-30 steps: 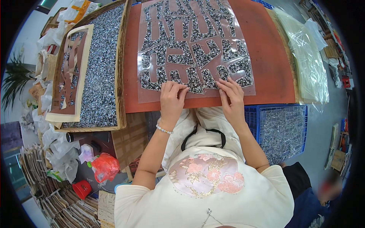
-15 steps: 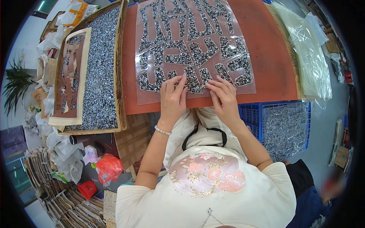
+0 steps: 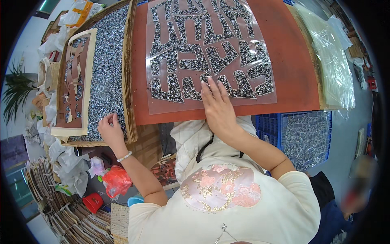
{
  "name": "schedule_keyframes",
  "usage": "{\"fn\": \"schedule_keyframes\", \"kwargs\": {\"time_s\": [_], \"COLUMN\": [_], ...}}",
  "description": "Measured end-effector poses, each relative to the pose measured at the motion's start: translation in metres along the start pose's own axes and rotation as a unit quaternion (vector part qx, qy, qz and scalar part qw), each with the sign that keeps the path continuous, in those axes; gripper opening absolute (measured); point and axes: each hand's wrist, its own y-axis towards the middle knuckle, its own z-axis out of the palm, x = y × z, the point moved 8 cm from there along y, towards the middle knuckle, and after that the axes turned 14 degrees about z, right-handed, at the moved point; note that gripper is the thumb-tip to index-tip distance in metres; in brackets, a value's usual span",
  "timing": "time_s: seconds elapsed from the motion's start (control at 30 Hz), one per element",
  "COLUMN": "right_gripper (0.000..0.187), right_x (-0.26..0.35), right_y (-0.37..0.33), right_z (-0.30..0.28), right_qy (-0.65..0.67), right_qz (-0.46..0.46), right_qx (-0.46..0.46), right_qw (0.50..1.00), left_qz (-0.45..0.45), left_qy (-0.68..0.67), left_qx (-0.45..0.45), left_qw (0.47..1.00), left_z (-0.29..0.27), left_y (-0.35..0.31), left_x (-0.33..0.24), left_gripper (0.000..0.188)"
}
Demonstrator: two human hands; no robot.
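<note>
A clear plastic sheet [image 3: 172, 106] bearing several curved shapes filled with black and silver sparkling bits [image 3: 190, 59] lies on the reddish-brown tabletop. My right hand [image 3: 218, 106] rests on its near edge, fingers stretched out flat and touching the filled shapes. To the left is a wooden tray [image 3: 130, 69] full of loose glittering bits [image 3: 107, 61]. Over its near end hovers my left hand [image 3: 110, 129], wearing a beaded bracelet [image 3: 124, 156]. Its fingers are curled together in a pinch; whatever is between them is too small to make out.
A cut-out stencil with a cream border [image 3: 90, 81] lies in the tray's left side. Clear plastic sheets [image 3: 337, 77] are stacked at the right edge. Below the table stands a blue crate [image 3: 268, 128] with a glittering sheet against it. A red bag [image 3: 116, 179] sits low left.
My left hand has left the sheet and moved left to the tray. My right hand has shifted left along the sheet's near edge and flattened out.
</note>
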Motion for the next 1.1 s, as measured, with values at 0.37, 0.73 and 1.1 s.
{"fn": "schedule_keyframes", "kwargs": {"time_s": [0.37, 0.73, 1.1], "right_gripper": [0.045, 0.031, 0.038], "right_x": [-0.037, -0.023, -0.191], "right_y": [-0.002, 0.002, -0.099], "right_z": [0.002, -0.003, -0.015], "right_qy": [0.181, -0.039, 0.332], "right_qz": [0.019, 0.010, 0.224], "right_qx": [-0.056, 0.038, -0.164], "right_qw": [0.982, 0.998, 0.902], "left_qz": [-0.012, 0.222, 0.348], "left_qy": [-0.019, -0.275, -0.424], "left_qx": [-0.048, -0.004, 0.100], "left_qw": [0.999, 0.935, 0.830], "left_z": [-0.005, 0.045, 0.060], "left_y": [-0.006, -0.016, -0.046], "left_x": [-0.007, -0.247, -0.393], "left_gripper": [0.015, 0.004, 0.005]}}
